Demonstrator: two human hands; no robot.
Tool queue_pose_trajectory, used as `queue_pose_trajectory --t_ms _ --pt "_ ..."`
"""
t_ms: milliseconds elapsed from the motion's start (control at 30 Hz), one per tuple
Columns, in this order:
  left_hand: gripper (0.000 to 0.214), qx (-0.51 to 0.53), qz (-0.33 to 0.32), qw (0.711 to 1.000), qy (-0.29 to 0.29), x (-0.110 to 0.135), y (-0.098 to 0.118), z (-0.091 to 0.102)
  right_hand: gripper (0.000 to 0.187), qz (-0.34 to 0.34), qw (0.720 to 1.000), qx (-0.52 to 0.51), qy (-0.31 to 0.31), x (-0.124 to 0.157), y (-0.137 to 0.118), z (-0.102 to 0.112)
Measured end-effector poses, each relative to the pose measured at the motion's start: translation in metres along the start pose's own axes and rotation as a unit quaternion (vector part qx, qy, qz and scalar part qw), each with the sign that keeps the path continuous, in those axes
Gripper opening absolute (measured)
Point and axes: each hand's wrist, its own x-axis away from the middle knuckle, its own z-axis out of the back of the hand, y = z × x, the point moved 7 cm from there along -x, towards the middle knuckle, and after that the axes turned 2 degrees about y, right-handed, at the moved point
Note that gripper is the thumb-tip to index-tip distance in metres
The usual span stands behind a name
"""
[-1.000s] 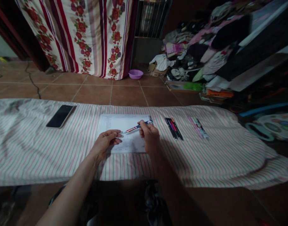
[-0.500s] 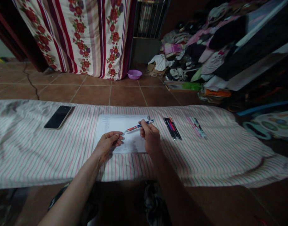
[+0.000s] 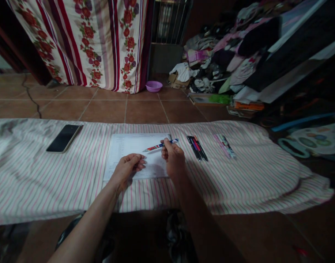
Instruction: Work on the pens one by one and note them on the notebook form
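Observation:
My right hand (image 3: 173, 159) is closed round a red, white and blue pen (image 3: 156, 147), held nearly level with its tip pointing left over a white sheet of paper (image 3: 129, 146). My left hand (image 3: 128, 168) rests on the lower part of that sheet with its fingers curled together; whether anything is pinched in them I cannot make out. The paper lies on a pink-striped cloth (image 3: 238, 175).
A black phone (image 3: 63, 138) lies on the cloth at the left. Several dark pens (image 3: 197, 148) and a pale patterned pen (image 3: 225, 145) lie right of the paper. Beyond are tiled floor, a purple bowl (image 3: 153, 86), a flowered curtain (image 3: 87, 40) and a heap of clothes (image 3: 225, 54).
The view has shifted slightly, so everything sits a little further left. My left hand has drawn a bit away from the pen tip; the right hand keeps its hold on the pen.

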Motion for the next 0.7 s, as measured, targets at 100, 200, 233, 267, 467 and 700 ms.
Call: queue_pose_trajectory --t_ms 100,200,233,267,467,700 --pt "0.020 -0.001 0.001 1.000 -0.002 0.001 0.000 -0.001 0.031 0.009 1.000 0.029 0.002 0.002 0.003 -0.002" --pt "0.019 0.008 0.005 1.000 -0.010 0.001 -0.002 -0.004 0.031 0.009 0.999 0.048 0.002 0.004 0.009 -0.006" --pt "0.019 0.013 0.005 1.000 -0.010 0.001 -0.002 -0.005 0.031 0.004 0.999 0.048 0.002 0.005 0.011 -0.008" --pt "0.020 0.017 0.004 1.000 -0.008 0.001 -0.003 -0.006 0.031 -0.003 0.999 0.044 0.002 0.006 0.013 -0.009" --pt "0.030 0.051 -0.014 0.998 0.019 -0.004 -0.003 -0.005 0.025 -0.070 0.997 -0.010 -0.028 0.016 0.020 -0.020" --pt "0.037 0.103 -0.055 0.993 0.031 -0.007 0.001 -0.001 0.026 -0.103 0.985 -0.076 -0.116 0.030 0.030 -0.039"
